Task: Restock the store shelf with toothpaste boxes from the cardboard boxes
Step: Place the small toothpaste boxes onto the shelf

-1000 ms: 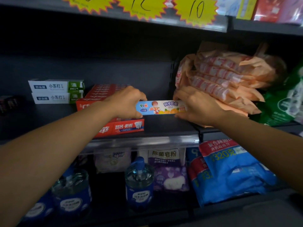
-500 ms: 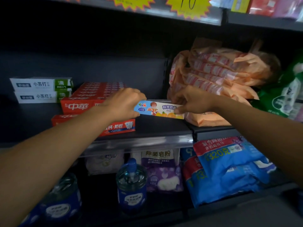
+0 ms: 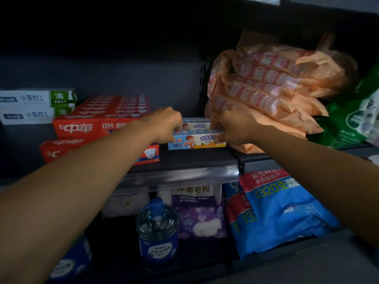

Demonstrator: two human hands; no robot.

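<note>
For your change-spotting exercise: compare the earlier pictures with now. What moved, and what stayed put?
Both hands, left hand and right hand, carried the children's toothpaste box back onto the shelf, in front of another like it. They still hold its ends. The red toothpaste boxes and orange packets stayed put.

We saw a dim, underexposed view: the upper shelf recess (image 3: 102, 37) sank into near-black shadow, while the forearms and front packages caught soft frontal light. Fine print was smeared and noisy, the wide lens bent the edges, and the lower corners blurred.
</note>
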